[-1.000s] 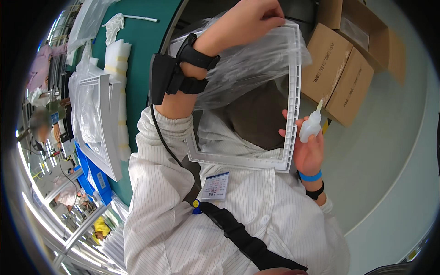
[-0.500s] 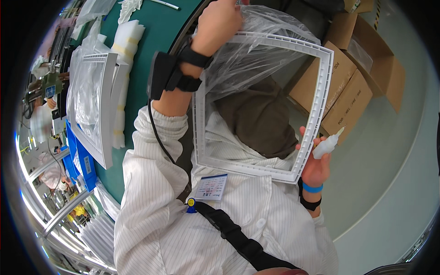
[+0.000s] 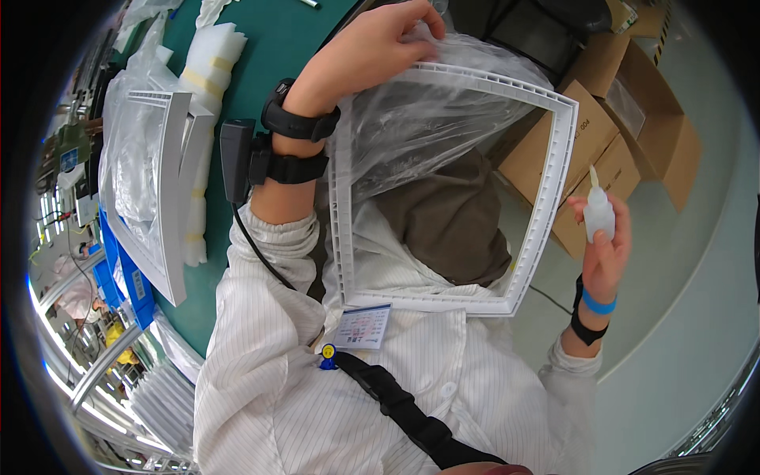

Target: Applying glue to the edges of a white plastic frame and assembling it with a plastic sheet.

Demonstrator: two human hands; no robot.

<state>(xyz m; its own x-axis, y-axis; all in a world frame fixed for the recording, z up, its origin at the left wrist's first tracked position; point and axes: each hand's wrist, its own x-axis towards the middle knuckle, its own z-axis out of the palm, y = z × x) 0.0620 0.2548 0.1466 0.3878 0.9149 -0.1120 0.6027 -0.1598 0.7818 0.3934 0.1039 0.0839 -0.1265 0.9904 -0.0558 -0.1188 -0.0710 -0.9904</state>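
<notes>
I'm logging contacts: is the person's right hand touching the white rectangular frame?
No, the right hand holds a squeeze bottle beside the white rectangular frame, with a visible gap between.

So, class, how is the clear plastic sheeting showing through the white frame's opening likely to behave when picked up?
The clear plastic sheeting is probably floppy, since it lies in loose creases across the upper opening of the white frame. It looks light for its spread, being thin enough to see through. Its glossy sheen suggests it may slip in the grip.
</notes>
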